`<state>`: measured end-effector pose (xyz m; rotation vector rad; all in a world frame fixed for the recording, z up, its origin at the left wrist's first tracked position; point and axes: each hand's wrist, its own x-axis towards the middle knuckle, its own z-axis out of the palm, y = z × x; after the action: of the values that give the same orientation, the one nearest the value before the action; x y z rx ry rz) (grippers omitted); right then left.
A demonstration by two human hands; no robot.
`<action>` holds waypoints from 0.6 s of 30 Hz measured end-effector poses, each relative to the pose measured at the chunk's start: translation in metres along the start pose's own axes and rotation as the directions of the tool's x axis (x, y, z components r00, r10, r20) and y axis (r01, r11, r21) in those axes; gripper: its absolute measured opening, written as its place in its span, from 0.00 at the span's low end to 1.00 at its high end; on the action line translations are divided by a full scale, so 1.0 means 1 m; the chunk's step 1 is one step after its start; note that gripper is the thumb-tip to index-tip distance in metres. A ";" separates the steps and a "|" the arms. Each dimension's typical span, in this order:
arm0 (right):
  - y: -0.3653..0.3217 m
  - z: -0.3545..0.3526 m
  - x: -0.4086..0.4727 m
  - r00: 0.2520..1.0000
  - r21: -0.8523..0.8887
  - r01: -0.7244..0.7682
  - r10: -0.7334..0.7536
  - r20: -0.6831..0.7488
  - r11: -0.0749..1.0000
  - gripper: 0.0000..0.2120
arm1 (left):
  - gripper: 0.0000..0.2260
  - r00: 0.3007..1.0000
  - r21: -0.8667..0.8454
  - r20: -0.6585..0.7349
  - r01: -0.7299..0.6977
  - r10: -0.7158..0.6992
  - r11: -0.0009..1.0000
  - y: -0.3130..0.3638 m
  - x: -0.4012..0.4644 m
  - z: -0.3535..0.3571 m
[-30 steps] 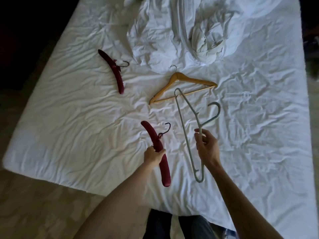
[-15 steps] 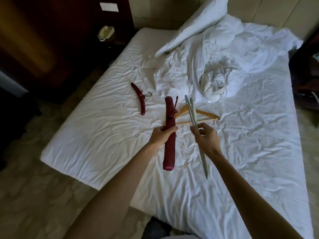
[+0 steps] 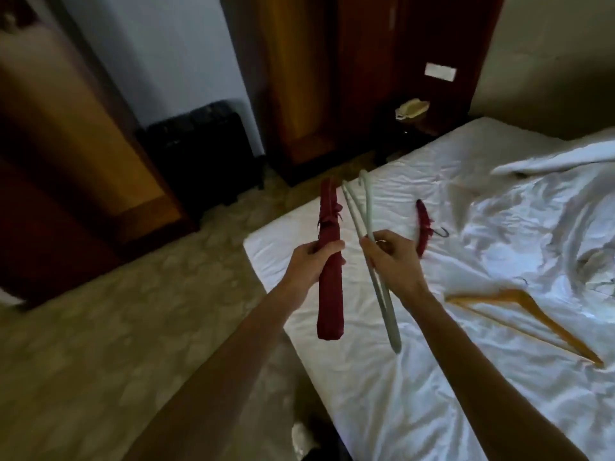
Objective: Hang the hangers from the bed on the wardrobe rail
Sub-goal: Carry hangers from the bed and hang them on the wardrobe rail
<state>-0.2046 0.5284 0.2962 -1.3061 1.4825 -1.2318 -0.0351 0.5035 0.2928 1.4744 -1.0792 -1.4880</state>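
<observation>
My left hand (image 3: 311,261) grips a padded dark red hanger (image 3: 330,294) upright, seen edge-on, over the bed's corner. My right hand (image 3: 392,261) holds a pale grey plastic hanger (image 3: 382,294) beside it, also upright and edge-on. A second dark red padded hanger (image 3: 423,227) lies on the white sheet just beyond my right hand, its metal hook pointing right. A wooden hanger (image 3: 529,322) lies on the sheet to the right. No wardrobe rail is visible.
The bed (image 3: 416,394) with its crumpled white sheet fills the right half; a bunched duvet (image 3: 565,201) lies at far right. Dark wooden furniture (image 3: 316,78) stands behind, a black suitcase (image 3: 199,151) against the wall, a bedside table with a telephone (image 3: 412,109). Patterned floor spreads left.
My view has swung left, away from the bed, bringing the wooden furniture and suitcase into sight. Both hands lifted their hangers off the sheet and now hold them upright.
</observation>
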 end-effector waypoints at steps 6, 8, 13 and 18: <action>-0.067 0.141 0.024 0.968 0.026 0.077 -0.081 0.239 0.997 0.08 | 0.16 0.973 -0.140 -0.231 -0.047 0.014 0.989 0.013 -0.016 -0.147; -0.090 0.194 0.034 0.947 0.046 0.098 -0.107 0.304 0.994 0.08 | 0.18 0.949 -0.175 -0.314 -0.067 0.009 0.982 0.017 -0.017 -0.201; -0.148 0.338 0.070 0.893 0.081 0.137 -0.158 0.422 0.987 0.08 | 0.16 0.852 -0.255 -0.523 -0.140 -0.015 0.957 0.043 0.000 -0.343; -0.209 0.472 0.108 0.839 0.079 0.196 -0.209 0.502 0.977 0.11 | 0.17 0.802 -0.193 -0.595 -0.196 0.044 0.961 0.081 0.027 -0.480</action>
<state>0.2790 0.3464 0.4033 -1.6502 0.9634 -0.9221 0.4395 0.4250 0.3718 1.5066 -0.5692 -0.9254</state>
